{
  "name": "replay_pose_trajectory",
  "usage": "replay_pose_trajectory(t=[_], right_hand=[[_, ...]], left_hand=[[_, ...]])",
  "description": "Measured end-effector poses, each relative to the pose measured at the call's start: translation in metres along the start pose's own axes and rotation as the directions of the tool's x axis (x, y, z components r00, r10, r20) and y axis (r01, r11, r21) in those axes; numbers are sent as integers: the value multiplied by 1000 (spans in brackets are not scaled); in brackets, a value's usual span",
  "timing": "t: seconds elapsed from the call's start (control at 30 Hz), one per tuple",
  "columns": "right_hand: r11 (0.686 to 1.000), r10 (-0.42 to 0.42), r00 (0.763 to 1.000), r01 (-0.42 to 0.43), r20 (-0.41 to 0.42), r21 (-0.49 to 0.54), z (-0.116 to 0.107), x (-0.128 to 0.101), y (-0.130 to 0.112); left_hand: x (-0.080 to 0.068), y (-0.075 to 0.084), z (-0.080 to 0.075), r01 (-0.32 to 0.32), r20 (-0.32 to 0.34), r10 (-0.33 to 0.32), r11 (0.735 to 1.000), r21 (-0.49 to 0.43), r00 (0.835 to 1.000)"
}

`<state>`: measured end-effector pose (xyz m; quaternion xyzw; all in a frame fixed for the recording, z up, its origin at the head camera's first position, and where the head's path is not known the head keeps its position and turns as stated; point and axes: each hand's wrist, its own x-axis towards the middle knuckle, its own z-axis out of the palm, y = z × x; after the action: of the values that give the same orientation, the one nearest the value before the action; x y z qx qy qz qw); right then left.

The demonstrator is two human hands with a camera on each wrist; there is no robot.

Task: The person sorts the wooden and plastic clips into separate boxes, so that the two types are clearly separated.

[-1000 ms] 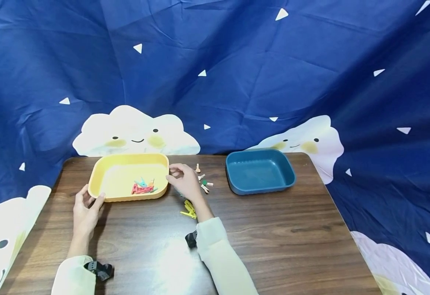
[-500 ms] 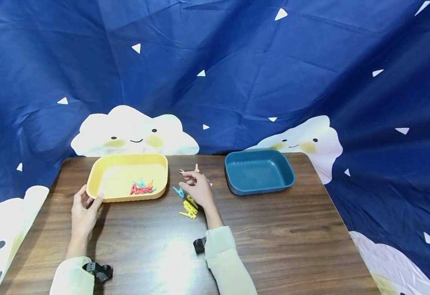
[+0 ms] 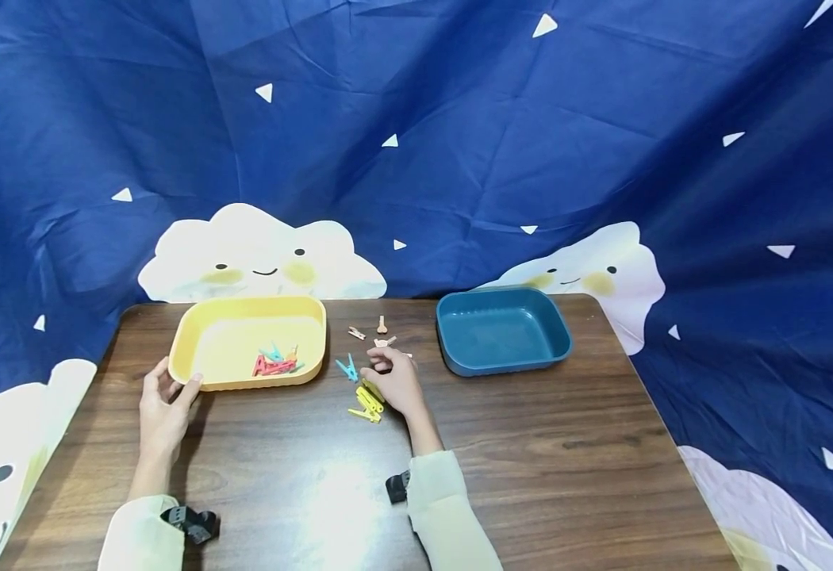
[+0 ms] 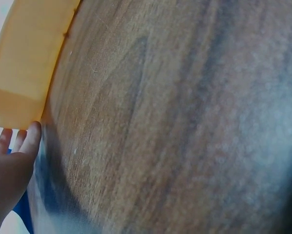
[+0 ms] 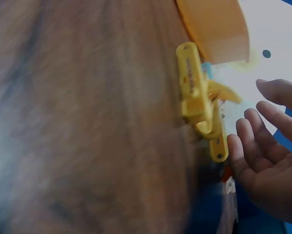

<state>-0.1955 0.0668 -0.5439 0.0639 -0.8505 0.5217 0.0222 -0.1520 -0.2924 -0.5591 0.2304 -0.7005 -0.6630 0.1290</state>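
- The yellow tray (image 3: 209,349) sits at the far left of the table and holds a small heap of red and teal pegs (image 3: 277,363) near its front right corner.
- The blue tray (image 3: 502,358) stands at the far right of the table, well apart from the yellow one; nothing shows inside it.
- The left hand (image 3: 163,408) grips the front left corner of the yellow tray, thumb on the rim and fingers curled round the edge.
- The right hand (image 3: 395,381) rests on the table between the two trays, fingers loosely bent and holding nothing; the right wrist view shows them spread and relaxed.
- The yellow pegs (image 3: 366,403) lie in a small pile just beside the right hand, on its left.
- A teal peg (image 3: 347,369) lies between the yellow tray and the right hand.
- A few wooden pegs (image 3: 382,325) are scattered farther back, between the trays.
- The table (image 3: 545,452) is dark wood grain with a glare patch near the front.
- Behind it hangs a blue cloth (image 3: 459,143) printed with white triangles and smiling clouds.
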Motion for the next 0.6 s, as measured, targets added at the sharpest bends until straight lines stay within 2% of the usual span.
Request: replay_pose_trajectory(t=[0.2, 0.33, 0.6], right_hand=[[999, -7, 1000, 7, 2, -38, 0, -6, 5], [998, -23, 1000, 24, 12, -55, 0, -8, 7], [980, 25, 994, -3, 111, -198, 3, -9, 12]], left_hand=[[-1, 1, 0, 11, -12, -11, 1000, -21, 1000], [-2, 2, 1, 5, -12, -5, 1000, 0, 1000], [-1, 0, 0, 10, -4, -10, 1000, -24, 1000]])
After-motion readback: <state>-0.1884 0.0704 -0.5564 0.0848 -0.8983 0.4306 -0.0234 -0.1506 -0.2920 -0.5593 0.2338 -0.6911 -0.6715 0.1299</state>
